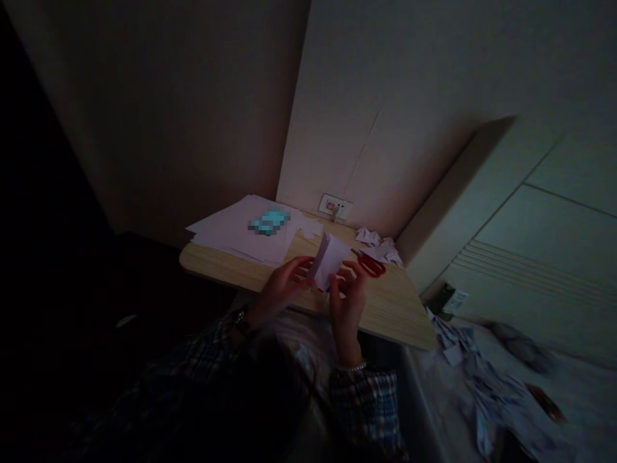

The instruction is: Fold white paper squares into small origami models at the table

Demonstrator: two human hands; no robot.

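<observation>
A folded sheet of white paper [330, 258] is held up above the front part of the small wooden table [400, 308]. My left hand [288, 283] grips its left edge, the fingers partly hidden behind it. On the lower right side, my right hand [348, 292] pinches the same paper between thumb and fingers. A pair of scissors with red handles [372, 265] lies just beyond my right hand. Several small folded paper pieces [380, 244] sit behind the scissors.
A stack of white sheets [231, 231] covers the table's left side, with a blurred turquoise item [270, 220] on top. Cut paper [308, 226] lies beside it. A wall socket [335, 206] is behind the table. To the right, paper strips [477, 366] litter a bed [578, 386].
</observation>
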